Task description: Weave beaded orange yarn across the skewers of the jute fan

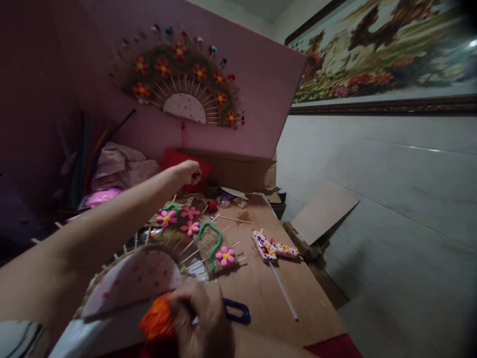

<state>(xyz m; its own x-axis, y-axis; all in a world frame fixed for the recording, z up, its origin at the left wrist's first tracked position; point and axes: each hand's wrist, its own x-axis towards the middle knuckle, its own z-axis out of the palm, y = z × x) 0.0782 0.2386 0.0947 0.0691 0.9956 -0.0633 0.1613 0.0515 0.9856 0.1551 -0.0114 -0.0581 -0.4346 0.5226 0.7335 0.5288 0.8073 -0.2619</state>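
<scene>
My left hand (191, 172) reaches far out over the table, fingers closed; whatever is in them is hidden or too small to name. Low in the view my right hand (203, 315) is closed on a crinkled orange bundle (158, 318), perhaps yarn. A dark blue loop handle (237, 311) shows beside that hand; I cannot tell whether the hand holds it. Under my left arm lies a half-round fan (136, 278) of sticks, with burlap, pink flowers (225, 256) and a green wavy strip (210, 233). My arm covers part of it.
A flower-patterned glue gun (270, 247) rests on the table (253, 288) with a pale stick (283, 291). At the back stand a small dark cup (211, 187) and clear plastic pieces (223, 201). A finished-looking fan (179, 82) hangs on a pink panel. Cardboard (322, 214) leans at the right wall.
</scene>
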